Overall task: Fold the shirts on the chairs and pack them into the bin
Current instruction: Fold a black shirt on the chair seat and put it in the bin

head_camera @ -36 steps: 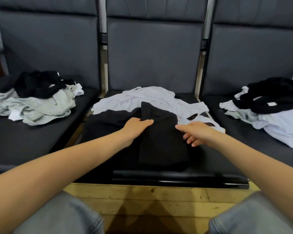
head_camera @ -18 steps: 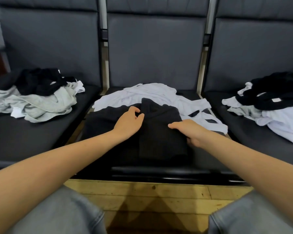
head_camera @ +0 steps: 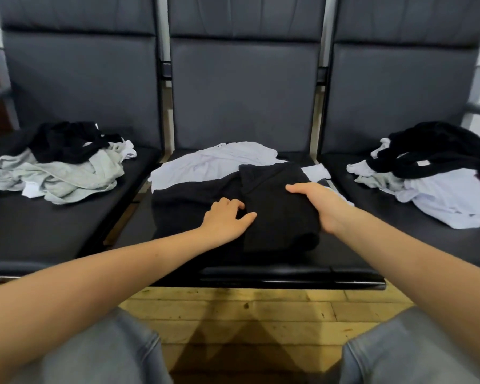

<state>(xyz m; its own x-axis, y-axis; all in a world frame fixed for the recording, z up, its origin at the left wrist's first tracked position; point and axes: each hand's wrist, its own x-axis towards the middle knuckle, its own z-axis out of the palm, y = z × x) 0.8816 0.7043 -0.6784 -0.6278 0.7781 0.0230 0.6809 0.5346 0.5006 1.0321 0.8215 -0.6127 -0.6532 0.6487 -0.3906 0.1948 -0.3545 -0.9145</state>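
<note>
A black shirt lies partly folded on the middle chair seat, on top of a white shirt. My left hand sits at the left edge of the folded flap, fingers curled against the cloth and thumb touching the flap. My right hand grips the flap's right side, thumb on top and fingers hidden under the fabric. No bin is in view.
A heap of grey, white and black shirts lies on the left chair. Another heap of black and white shirts lies on the right chair. The chair backs stand close behind. Wooden floor and my knees are below.
My right hand has moved up onto the folded flap's right edge. My left hand has slid down and left along the fold. The flap now lies narrower and neater.
</note>
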